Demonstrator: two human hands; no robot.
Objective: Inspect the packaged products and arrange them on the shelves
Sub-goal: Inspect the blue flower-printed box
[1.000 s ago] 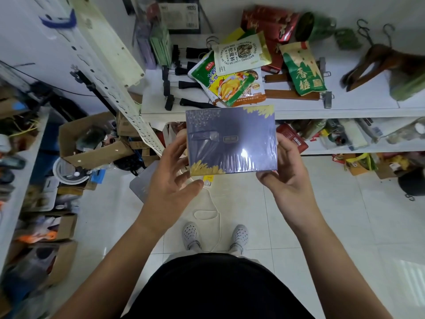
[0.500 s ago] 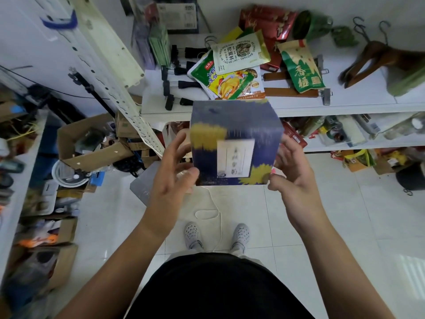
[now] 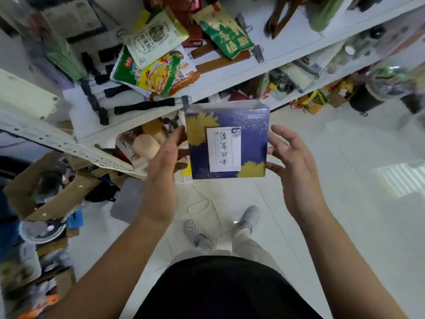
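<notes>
- Pale tiled floor as ground of the head view, with two grey shoes planted on it beneath the arms.
- Shows a blue box printed with yellow flowers and a white label of dark script, wrapped in glossy film.
- Places that box in mid-air between both hands, label face toward the camera, its top overlapping the front rim of the white shelf in the view.
- Sets the left hand against the box's left edge: fingers straight and together, grip released, flat contact only.
- Sets the right hand at the box's right edge: fingers spread and loosely bent, thumb tip at the lower right corner, one fingertip on the side; grip released, not clenched round the box.
- Piles packaged goods on the white shelf: a green-and-yellow packet lying flat, a cream pouch overlapping its upper part, a green pouch to the right, resting across wooden hangers.
- Lays black handles left of and below the packets, near the shelf's front rim.
- Crowds the floor at left with open cardboard boxes, contents blurred.
</notes>
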